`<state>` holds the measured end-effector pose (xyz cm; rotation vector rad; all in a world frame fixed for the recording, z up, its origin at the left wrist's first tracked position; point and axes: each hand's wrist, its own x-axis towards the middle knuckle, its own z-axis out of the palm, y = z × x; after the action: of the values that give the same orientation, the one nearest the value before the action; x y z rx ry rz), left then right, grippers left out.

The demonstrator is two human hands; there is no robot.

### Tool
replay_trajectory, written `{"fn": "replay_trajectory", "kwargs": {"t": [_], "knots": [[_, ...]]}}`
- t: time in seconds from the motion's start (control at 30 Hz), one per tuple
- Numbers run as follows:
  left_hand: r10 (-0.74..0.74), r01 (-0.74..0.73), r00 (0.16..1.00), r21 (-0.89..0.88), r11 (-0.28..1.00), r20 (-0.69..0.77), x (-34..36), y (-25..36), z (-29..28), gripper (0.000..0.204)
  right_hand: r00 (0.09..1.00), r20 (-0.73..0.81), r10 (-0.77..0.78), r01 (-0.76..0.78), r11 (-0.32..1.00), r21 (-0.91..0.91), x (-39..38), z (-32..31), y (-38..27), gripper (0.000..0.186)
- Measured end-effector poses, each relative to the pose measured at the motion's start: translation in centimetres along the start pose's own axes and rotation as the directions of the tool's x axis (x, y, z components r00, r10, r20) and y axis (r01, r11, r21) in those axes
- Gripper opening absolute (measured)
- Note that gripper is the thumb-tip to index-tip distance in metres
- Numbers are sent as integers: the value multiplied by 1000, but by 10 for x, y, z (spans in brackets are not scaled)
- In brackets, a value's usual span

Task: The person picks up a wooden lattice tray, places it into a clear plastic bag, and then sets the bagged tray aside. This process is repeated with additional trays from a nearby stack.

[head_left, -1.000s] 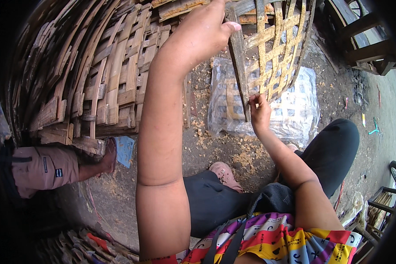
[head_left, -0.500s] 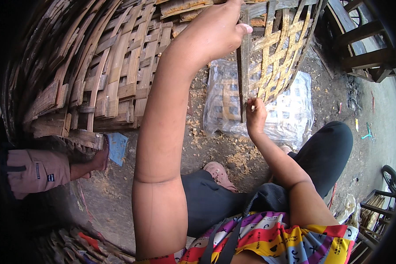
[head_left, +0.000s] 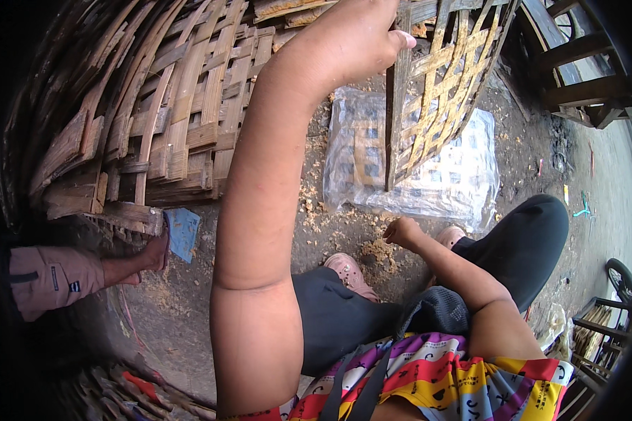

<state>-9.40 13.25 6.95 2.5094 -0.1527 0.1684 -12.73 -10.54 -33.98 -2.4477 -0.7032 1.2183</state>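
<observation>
Other person: we see a bent leg [head_left: 63,270] in tan shorts far left of the woven panel, foot on a blue scrap [head_left: 182,233].
Stack: woven bamboo mats [head_left: 154,119] lean in a pile left of the panel.
Left hand [head_left: 351,42]: closed around the panel's upright wooden edge.
Woven panel [head_left: 446,91]: held upright, its lower end over a clear plastic sheet [head_left: 463,182].
Right hand [head_left: 402,230]: loosely curled below the panel, holding nothing we can make out, above sawdust [head_left: 376,249].
</observation>
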Motion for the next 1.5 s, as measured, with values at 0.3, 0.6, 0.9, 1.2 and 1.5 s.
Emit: {"fn": "replay_trajectory", "kwargs": {"t": [0.3, 0.6, 0.9, 1.2, 1.5], "knots": [[-17, 14, 999, -101, 995, -30, 6, -28, 9, 45, 798, -543, 262, 399, 445, 801, 31, -63, -33, 42], [-36, 42, 995, 58, 997, -95, 6, -20, 11, 53, 849, -508, 145, 510, 28, 860, 46, -78, -51, 39], [-9, 14, 981, 22, 1000, -194, 5, -14, 16, 53, 840, -535, 91, 525, 115, 843, 41, -77, -54, 35], [-46, 52, 983, 31, 998, -176, 6, -9, 11, 54, 776, -621, 109, 575, 281, 768, 59, -61, -41, 28], [-44, 74, 973, 123, 990, -226, 4, -4, 18, 57, 591, -789, 164, 499, 694, 518, 52, -50, -51, 11]]}}
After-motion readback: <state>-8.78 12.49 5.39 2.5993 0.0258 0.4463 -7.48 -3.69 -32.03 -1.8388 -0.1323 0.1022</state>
